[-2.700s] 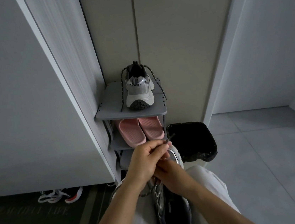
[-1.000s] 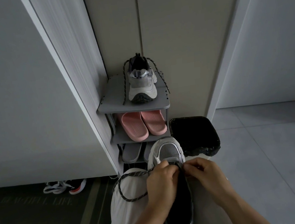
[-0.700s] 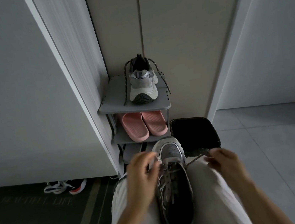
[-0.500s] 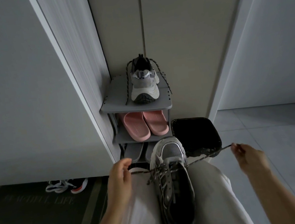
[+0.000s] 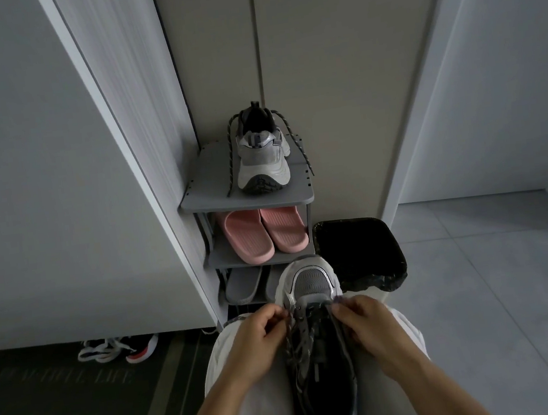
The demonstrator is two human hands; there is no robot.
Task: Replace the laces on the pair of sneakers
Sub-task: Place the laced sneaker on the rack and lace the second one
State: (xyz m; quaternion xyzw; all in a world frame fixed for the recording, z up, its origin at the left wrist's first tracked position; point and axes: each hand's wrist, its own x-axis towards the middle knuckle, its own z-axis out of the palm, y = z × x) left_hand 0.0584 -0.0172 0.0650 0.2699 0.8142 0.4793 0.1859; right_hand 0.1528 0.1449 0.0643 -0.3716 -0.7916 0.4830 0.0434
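A grey sneaker (image 5: pixel 319 350) lies on the person's lap, toe pointing away toward the shoe rack (image 5: pixel 247 201). The left hand (image 5: pixel 259 341) and right hand (image 5: pixel 370 328) flank its lace area — each set of fingers pressed together, pinching the speckled lace (image 5: pixel 294 329) near the front eyelets. The second sneaker (image 5: pixel 261 155) stands on the rack's top shelf, heel toward the camera, its laces hanging loose. Pink slippers (image 5: pixel 264 234) fill the shelf below. A black bin (image 5: pixel 361 253) sits just right of the rack — open tiled floor (image 5: pixel 499 283) beyond.
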